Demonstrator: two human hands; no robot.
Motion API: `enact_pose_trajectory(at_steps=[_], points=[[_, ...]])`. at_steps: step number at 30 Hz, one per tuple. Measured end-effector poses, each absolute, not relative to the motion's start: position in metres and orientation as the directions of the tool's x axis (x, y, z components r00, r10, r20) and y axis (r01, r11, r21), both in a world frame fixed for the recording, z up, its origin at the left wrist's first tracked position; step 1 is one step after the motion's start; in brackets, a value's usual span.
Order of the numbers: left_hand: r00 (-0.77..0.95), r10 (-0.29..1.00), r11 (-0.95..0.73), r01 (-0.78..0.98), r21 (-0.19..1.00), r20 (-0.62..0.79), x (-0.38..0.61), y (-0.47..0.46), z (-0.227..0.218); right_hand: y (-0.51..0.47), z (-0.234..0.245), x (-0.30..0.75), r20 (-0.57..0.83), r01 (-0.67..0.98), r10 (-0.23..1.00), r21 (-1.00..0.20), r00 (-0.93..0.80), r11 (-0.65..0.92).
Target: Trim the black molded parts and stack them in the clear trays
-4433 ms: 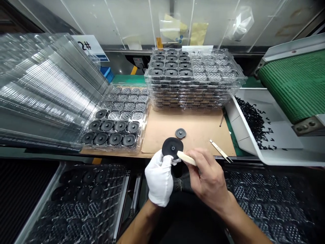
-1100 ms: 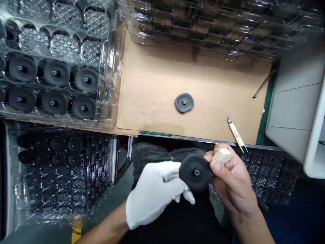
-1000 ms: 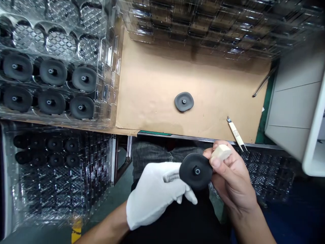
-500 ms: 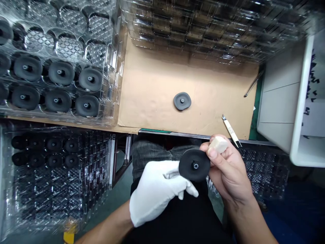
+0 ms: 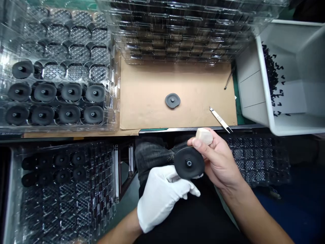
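Holding 1 black rubber disc (image 5: 189, 164) in my gloved left hand (image 5: 161, 201).
My bare right hand (image 5: 218, 159) pinches a pale block (image 5: 204, 136); the clear tray (image 5: 115, 115) has 9 seated discs (image 5: 68, 114), upper pockets (image 5: 76, 72) empty.

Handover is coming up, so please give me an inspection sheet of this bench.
Surface: brown kraft paper covers the bench.
Job's things: a black disc with a centre post is in hand; a second black disc lies on the paper; more sit in a clear tray.
Clutter: tweezers and a thin metal tool lie at the paper's right side; a stack of clear trays stands behind it.
Grippers: the white-gloved left hand holds the disc; the bare right hand grips a cream block near its rim.
Cables: nothing seen.
Surroundings: a white bin of small black pieces at right; more clear trays below the bench.
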State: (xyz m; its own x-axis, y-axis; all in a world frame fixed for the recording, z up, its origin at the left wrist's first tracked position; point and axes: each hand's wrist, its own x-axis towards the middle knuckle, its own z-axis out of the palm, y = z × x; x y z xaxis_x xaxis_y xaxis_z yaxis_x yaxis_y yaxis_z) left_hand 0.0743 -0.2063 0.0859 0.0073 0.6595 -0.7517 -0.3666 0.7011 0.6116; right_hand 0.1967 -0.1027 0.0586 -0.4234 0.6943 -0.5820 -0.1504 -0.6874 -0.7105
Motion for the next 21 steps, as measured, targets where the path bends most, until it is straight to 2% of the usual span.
enact_pose_trajectory(at_steps=[7, 13, 15, 18, 21], points=[[-0.016, 0.687, 0.673, -0.362, 0.645, -0.727, 0.081, -0.211, 0.091, -0.111, 0.058, 0.202, -0.571, -0.163, 0.707, -0.718, -0.417, -0.676], [-0.073, 0.706, 0.67, -0.252, 0.698, -0.704, 0.08, -0.215, 0.085, -0.108, 0.047, 0.214, -0.536, -0.145, 0.712, -0.744, -0.454, -0.652], [-0.118, 0.728, 0.653, -0.181, 0.736, -0.675, 0.076, -0.215, 0.081, -0.105, 0.044, 0.221, -0.499, -0.109, 0.708, -0.775, -0.5, -0.622], [-0.195, 0.755, 0.641, 0.015, 0.767, -0.627, 0.071, -0.207, 0.071, -0.101, 0.037, 0.232, -0.466, -0.068, 0.675, -0.793, -0.572, -0.606], [-0.224, 0.767, 0.632, 0.095, 0.769, -0.602, 0.069, -0.19, 0.054, -0.088, 0.032, 0.246, -0.439, -0.093, 0.736, -0.825, -0.515, -0.557]])
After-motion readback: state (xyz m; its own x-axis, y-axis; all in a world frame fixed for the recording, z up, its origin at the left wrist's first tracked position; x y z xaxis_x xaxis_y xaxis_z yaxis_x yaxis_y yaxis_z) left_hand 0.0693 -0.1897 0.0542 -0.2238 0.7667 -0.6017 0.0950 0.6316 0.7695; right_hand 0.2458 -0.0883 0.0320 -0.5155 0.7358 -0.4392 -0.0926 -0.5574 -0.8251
